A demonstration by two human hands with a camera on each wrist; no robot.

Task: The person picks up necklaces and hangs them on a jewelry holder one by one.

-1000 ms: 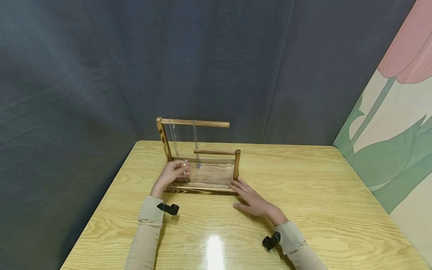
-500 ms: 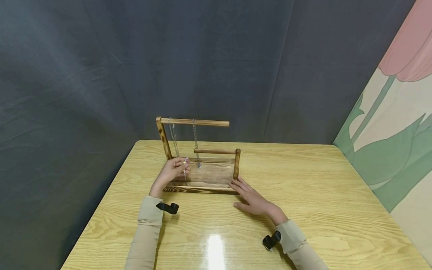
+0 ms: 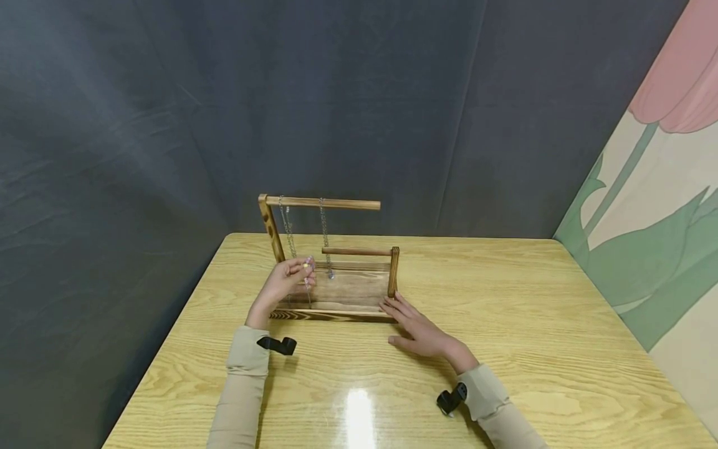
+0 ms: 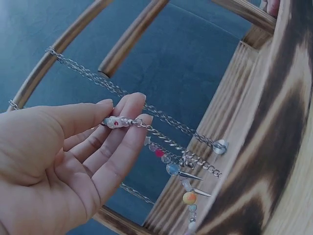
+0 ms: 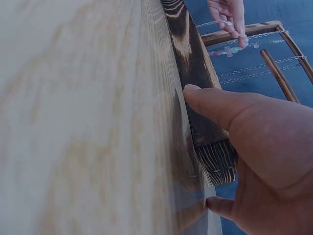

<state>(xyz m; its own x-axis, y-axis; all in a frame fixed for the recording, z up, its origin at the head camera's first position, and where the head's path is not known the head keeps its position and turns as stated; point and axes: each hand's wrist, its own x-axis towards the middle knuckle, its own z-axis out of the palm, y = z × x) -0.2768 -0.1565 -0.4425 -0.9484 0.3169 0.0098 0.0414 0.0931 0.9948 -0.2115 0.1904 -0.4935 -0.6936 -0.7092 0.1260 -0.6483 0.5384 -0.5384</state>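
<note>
My left hand [image 3: 278, 284] pinches a beaded chain bracelet [image 4: 189, 197] between thumb and fingers, over the left part of a wooden jewelry stand [image 3: 336, 316]. Pale, pink, blue and orange beads, metal spikes and a silver chain tail dangle below the fingertips. At the stand's front right corner, my right hand [image 3: 417, 330] rests with fingers extended, its thumb [image 5: 205, 98] against the front edge. Two silver chain necklaces hang from the stand's upper bar [image 3: 348, 204]; the right one [image 3: 324, 227] ends in a round pendant [image 4: 220, 146].
A shorter, lower bar [image 3: 359, 252] juts leftward from the stand's right post [image 3: 394, 274]. The stand sits on a light wood-grain table [image 3: 505, 312]. Behind it hangs a dark curtain [image 3: 359, 112], and a tulip-printed panel [image 3: 645, 237] stands at the right.
My left hand has lifted the bracelet slightly, still pinching it. The right hand stays in place at the stand's corner.
</note>
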